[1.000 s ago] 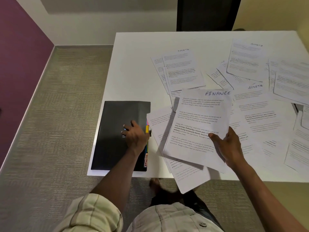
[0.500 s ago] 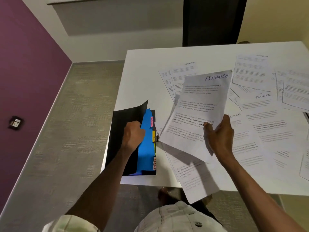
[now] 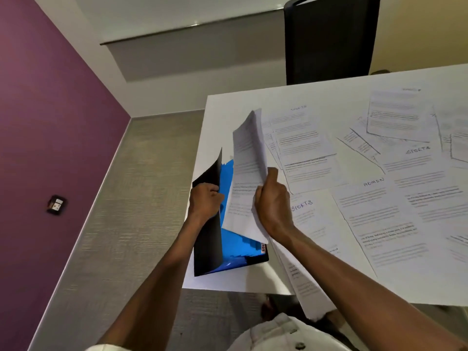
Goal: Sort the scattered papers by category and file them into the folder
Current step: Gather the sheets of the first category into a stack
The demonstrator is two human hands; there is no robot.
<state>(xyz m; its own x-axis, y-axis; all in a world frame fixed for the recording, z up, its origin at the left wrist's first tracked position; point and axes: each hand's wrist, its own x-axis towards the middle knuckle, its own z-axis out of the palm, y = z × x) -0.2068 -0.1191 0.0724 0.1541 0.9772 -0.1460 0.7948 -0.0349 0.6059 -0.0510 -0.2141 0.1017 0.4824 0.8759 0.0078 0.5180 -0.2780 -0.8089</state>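
A black folder (image 3: 207,239) lies at the table's near left corner with its cover lifted upright. My left hand (image 3: 203,202) grips that cover's edge and holds it up. Blue dividers (image 3: 234,245) with coloured tabs show inside. My right hand (image 3: 272,202) grips a printed sheet (image 3: 249,173), bent and tilted edge-on, its lower part over the blue dividers. Several printed sheets lie scattered to the right, among them ones headed SPORTS (image 3: 301,205) and ADMIN (image 3: 373,183).
The white table (image 3: 228,107) ends just left of the folder; carpet floor (image 3: 141,188) lies beyond. A dark chair back (image 3: 329,39) stands behind the far edge. One sheet (image 3: 307,295) hangs over the near edge above my lap.
My left hand lifted the folder's cover from flat to upright, baring the blue dividers. My right hand carried the FINANCE sheet left, from over the table to over the open folder.
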